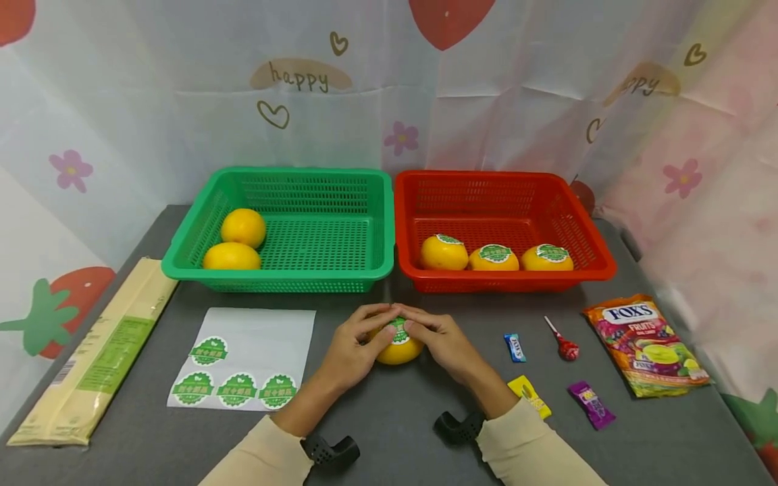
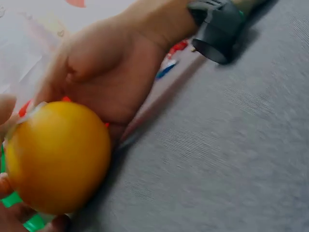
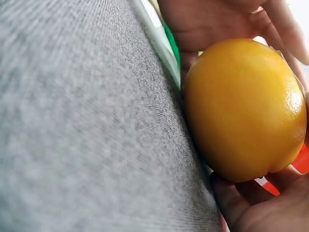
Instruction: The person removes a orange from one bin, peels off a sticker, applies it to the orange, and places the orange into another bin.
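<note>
Smooth, glossy round orange (image 1: pixel 398 349) w/ a green scalloped sticker (image 1: pixel 399 330) on top sits on the grey felt-like table (image 1: pixel 389 432), just in front of the green (image 1: pixel 182 260) & red (image 1: pixel 602 266) perforated plastic baskets. Left hand (image 1: pixel 352 345) & right hand (image 1: pixel 442 341) both cup it, fingers curled round its sides, fingertips meeting over the sticker.

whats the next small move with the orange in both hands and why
Probably lift the orange and set it in the red basket. A green sticker already sits on top of it under both hands' fingertips, and the three stickered oranges lie there, while the green basket holds bare ones.
</note>
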Demonstrator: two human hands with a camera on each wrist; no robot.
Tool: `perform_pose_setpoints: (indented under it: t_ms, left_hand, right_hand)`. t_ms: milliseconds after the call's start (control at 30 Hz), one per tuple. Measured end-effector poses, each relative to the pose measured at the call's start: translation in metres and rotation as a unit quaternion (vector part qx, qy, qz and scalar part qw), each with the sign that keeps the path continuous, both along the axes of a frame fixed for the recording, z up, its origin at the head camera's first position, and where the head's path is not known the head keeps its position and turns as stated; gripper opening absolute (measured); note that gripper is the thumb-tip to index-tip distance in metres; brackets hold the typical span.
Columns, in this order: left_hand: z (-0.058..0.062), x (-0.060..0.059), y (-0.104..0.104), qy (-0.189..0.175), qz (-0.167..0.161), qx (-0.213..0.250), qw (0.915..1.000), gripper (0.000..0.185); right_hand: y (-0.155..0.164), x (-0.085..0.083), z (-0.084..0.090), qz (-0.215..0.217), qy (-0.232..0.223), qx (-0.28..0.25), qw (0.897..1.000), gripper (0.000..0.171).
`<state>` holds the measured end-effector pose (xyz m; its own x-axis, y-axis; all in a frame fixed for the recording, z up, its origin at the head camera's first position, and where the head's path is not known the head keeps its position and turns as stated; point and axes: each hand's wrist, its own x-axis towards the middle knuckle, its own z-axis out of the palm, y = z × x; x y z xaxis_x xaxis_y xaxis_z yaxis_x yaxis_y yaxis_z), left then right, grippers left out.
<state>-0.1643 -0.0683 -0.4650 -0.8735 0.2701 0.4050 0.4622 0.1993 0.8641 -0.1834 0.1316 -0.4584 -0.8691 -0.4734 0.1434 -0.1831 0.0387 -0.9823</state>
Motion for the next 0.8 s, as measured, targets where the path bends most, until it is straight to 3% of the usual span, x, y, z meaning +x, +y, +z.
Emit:
perform_pose_setpoints:
  t_ms: [167,300,433,700,800]
  left_hand:
    - [-0.0062,0.0023,0.0021,0.001,0.015,0.006,0.9999,0.036]
    - [-0.008,0.0027,0.0011,-0.026,-0.012,0.05,0.9983,0.035]
    - [-0.0074,0.0029,-0.0013,-0.044,-0.027,0.053,0.9973,0.036]
    - [-0.0102,0.0035,-0.0068,-0.027,-0.024,0.028,0.999,0.038]
    - [-0.0085,0.0037,-0.0069,-0.031,-0.024,0.013,0.9992,0.038]
  right_hand:
    - [-0.0003,0.0,0.0009,0.002,-0.007,-0.002,1.0,0.038]
    - [0.0006,-0.0004,0.0025,0.0,-0.025,-0.015,1.0,0.038]
    - [0.0005,-0.0009,0.0037,-0.005,-0.029,-0.017,0.999,0.038]
    - [-0.0012,0.0021,0.0021,-0.016,0.036,0.002,0.999,0.033]
    - [0.001,0.0028,0.0029,-0.02,0.042,0.016,0.999,0.031]
